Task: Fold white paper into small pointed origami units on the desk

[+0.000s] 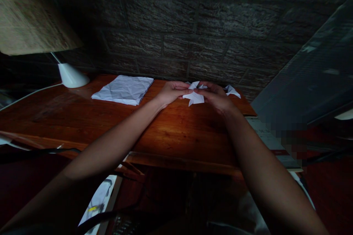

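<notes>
A small white folded paper piece (194, 97) is held above the far part of a reddish wooden desk (171, 128). My left hand (173, 91) pinches its left side, fingers closed on the paper. My right hand (214, 95) grips its right side, fingers curled over the top. Both hands meet at the paper, close to the brick wall. Another small folded white piece (232, 91) lies on the desk just right of my right hand.
A crumpled, flattened white sheet (124, 89) lies on the desk to the left. A white lamp base (72, 76) with a cord stands at far left, under a shade (30, 18). Papers (268, 137) lie beyond the desk's right edge. A dark brick wall (193, 25) backs the desk.
</notes>
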`<state>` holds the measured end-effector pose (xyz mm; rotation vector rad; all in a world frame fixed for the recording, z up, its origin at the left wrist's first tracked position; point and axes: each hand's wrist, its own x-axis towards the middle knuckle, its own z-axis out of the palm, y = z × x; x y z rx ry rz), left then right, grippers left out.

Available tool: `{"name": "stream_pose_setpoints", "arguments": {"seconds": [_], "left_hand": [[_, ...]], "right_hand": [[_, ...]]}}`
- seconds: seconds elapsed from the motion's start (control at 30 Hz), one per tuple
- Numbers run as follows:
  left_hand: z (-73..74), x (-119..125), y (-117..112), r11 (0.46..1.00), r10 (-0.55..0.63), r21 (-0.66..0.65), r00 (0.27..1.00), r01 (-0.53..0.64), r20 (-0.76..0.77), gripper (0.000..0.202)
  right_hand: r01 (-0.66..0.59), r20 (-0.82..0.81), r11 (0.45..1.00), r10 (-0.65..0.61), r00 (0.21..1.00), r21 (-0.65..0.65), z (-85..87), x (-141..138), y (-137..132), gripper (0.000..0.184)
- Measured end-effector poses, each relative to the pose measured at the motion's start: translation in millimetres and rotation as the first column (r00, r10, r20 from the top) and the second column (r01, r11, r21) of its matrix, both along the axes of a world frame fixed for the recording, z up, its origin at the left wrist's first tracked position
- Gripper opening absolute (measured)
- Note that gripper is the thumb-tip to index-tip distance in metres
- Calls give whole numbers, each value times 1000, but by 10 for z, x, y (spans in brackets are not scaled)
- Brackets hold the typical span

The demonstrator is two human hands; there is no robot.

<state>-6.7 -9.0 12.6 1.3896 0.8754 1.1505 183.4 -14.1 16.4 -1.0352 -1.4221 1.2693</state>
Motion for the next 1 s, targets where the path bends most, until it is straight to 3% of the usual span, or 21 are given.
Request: {"name": "stream_pose_setpoints", "arguments": {"seconds": [0.27, 1.0], "left_hand": [[-25, 4, 9, 999, -10, 52, 1000, 12, -27, 28], [7, 16, 9, 999, 32, -11, 999, -32, -7, 29]], "right_hand": [[-2, 3, 995, 1, 1000, 104, -53, -1, 33, 57], [-19, 7, 996, 19, 1000, 90, -25, -3, -14, 68]]}}
